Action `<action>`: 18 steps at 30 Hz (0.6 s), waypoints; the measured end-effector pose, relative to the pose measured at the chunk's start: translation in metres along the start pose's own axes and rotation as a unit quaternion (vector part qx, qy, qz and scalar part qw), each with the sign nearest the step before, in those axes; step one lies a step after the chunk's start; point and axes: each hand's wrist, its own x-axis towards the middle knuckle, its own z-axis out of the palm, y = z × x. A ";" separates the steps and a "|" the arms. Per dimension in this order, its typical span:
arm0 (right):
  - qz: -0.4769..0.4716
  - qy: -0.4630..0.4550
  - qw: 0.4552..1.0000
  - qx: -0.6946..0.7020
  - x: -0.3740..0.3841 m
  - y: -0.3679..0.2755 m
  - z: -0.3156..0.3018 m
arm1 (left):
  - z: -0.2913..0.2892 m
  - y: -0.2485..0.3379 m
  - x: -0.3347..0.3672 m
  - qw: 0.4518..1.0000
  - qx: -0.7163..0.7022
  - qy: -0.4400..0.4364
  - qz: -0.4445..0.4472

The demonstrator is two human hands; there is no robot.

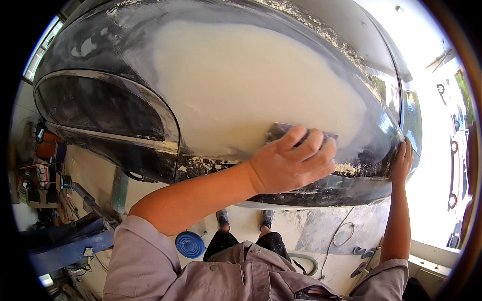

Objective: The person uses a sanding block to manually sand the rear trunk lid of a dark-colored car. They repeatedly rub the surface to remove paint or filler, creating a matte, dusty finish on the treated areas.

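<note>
Left grip [296,158] is wrapped around a dark block [277,132], judged light, stiff, best held by its edges; right grip [401,161] is laid flat against the car panel [241,75].

sanding block [277,131]: 1 | worn shoes [267,218]: 2 | bare forearms [201,196]: 2

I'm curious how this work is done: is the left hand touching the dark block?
Touching: the head view shows the left hand gripping the dark block, fingers bent over it.
</note>
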 end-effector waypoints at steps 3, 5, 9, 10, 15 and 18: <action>0.024 0.000 1.000 0.001 -0.003 0.002 0.001 | -0.043 -0.058 -0.085 0.999 0.028 0.017 0.009; 0.023 0.007 1.000 -0.013 -0.003 -0.004 0.003 | -0.062 -0.078 -0.122 0.998 0.057 -0.004 0.013; 0.009 0.005 1.000 -0.003 0.003 -0.011 0.010 | -0.010 -0.009 -0.009 0.999 -0.001 0.032 -0.017; 0.003 0.001 1.000 0.001 0.001 -0.007 0.010 | 0.010 0.009 0.024 0.999 0.006 0.042 -0.013; 0.009 0.001 1.000 -0.001 0.001 0.026 0.003 | 0.023 0.011 0.022 0.996 -0.021 0.082 -0.013; 0.012 0.000 1.000 0.001 -0.002 0.019 0.008 | -0.038 -0.060 -0.090 0.998 0.026 0.046 0.018</action>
